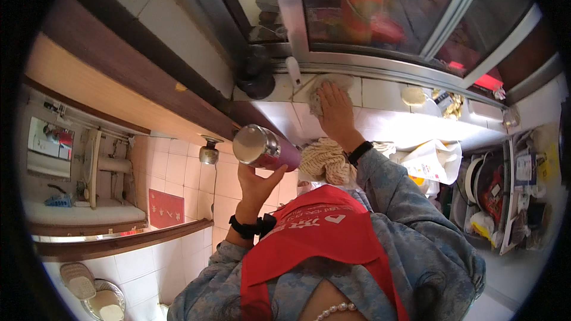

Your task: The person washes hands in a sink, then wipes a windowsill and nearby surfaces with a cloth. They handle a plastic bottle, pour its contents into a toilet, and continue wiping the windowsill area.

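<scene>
My left hand [260,186] is wrapped around a purple bottle [282,155] with a metal end, held tilted in front of the red apron [312,232]. My right hand [337,116] lies with its fingers spread flat on a crumpled grey cloth [316,98], pressing it on the white-tiled window sill [381,93]. Left of the cloth are a thin stick [303,88] and a white object [293,71] leaning by the window frame. A dark, rounded object [256,81] sits in the sill's left corner.
Sliding window panes [357,13] rise behind the sill. Small items, among them a pale round piece [413,96] and a white box [486,110], are at its right. Below are a patterned cloth bundle [328,160], a white plastic bag [432,160] and a filled rack [504,196].
</scene>
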Available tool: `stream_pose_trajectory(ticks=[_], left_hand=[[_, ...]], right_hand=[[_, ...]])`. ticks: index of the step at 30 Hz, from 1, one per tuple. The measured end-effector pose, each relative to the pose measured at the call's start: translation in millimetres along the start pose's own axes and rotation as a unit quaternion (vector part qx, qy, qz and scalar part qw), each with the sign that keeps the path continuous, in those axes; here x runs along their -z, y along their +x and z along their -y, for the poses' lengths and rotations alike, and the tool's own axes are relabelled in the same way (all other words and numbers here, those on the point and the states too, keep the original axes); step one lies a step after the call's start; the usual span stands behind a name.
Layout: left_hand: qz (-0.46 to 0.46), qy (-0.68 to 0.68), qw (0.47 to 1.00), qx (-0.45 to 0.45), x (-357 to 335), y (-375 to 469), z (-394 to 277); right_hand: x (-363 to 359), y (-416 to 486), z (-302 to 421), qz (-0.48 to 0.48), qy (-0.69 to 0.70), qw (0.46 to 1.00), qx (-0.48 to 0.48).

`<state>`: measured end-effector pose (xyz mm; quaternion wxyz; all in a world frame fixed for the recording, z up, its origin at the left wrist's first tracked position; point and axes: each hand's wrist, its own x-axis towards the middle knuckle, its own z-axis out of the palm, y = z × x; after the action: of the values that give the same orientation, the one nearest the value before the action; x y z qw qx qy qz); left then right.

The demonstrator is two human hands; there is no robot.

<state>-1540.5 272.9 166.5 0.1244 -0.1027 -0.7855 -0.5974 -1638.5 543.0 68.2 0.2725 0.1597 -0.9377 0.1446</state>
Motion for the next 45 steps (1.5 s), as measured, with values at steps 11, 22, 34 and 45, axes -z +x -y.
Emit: stream_pose_trajectory(ticks=[11, 22, 34, 45], left_hand=[[0.015, -0.051, 0.998, 0.026, -11, -5, 5], [0.012, -0.064, 0.997, 0.027, -11, -2, 5], [0.02, -0.068, 0.997, 0.04, -10, -5, 4], [0.035, -0.075, 0.996, 0.035, -6, 1, 1]], right_hand=[[27, 2, -25, -0.037, 0.028, 0.999, -0.026], [37, -8, -34, -0.021, 0.0, 0.993, -0.114], [37, 11, -37, 0.022, -0.006, 0.99, -0.142], [13, -5, -65, -0.065, -0.087, 0.989, -0.103]])
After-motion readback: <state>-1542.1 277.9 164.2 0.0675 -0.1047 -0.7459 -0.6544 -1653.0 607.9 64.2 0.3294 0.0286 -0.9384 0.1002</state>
